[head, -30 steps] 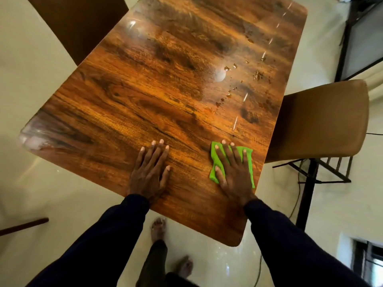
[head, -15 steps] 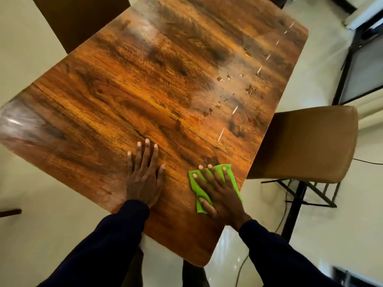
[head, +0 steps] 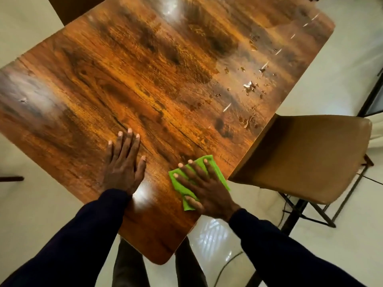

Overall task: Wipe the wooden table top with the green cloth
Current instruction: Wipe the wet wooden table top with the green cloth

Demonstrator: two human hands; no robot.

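Both hands lie flat with straight fingers on the wooden counter (head: 157, 83) in the lower middle of the frame: the left hand (head: 123, 166) presses on bare wood, and the right hand (head: 204, 186) presses down on the green cloth (head: 209, 162) near the counter's lower right edge. Water droplets (head: 249, 88) glisten at upper right, well apart from the cloth. A tan chair (head: 306, 158) stands just beside the counter at right.
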